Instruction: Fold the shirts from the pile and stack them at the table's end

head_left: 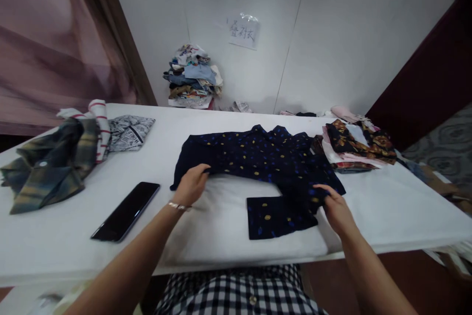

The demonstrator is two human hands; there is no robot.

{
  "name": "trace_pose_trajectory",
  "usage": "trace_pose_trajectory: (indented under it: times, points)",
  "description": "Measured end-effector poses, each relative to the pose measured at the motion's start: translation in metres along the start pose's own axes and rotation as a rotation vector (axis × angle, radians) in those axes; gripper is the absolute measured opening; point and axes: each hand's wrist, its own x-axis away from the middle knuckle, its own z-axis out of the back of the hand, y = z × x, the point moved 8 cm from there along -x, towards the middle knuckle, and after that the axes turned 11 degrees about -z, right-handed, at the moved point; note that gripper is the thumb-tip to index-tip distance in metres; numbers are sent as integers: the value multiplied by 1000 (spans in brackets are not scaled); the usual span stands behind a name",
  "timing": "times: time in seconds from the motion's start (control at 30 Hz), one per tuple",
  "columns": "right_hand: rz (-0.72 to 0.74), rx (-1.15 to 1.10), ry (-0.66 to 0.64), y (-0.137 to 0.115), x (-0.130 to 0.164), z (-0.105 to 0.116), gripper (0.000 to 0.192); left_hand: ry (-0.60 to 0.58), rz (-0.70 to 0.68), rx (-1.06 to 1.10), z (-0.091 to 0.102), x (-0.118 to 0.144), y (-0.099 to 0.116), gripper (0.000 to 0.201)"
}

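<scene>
A dark navy shirt with yellow and blue spots lies partly spread on the white-covered table. My left hand pinches its lower edge at the left, fingers closed on the cloth. At the right, my right hand grips another part of the same shirt, slightly blurred. Between the hands the near edge of the cloth curves up and away from me. One sleeve-like flap lies flat towards me, left of my right hand.
A black phone lies left of my left arm. Further left are a crumpled plaid shirt and a patterned grey cloth. Folded clothes are stacked at the right. A tall clothes pile stands by the wall, near a paper sign.
</scene>
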Motion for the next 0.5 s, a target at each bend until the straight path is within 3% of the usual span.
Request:
trace_pose_trajectory:
  times: [0.1,0.17,0.33,0.5]
  points:
    - [-111,-193,-39,3,15,14,25,148,64,-45,37,27,-16,32]
    - [-144,-201,-50,4,23,18,24,104,25,-89,42,44,-21,30]
    - [-212,-239,-6,10,25,18,25,-151,-87,-47,14,77,-14,26]
    - [-272,-334,34,17,24,32,22,-265,-134,12,-6,94,13,23]
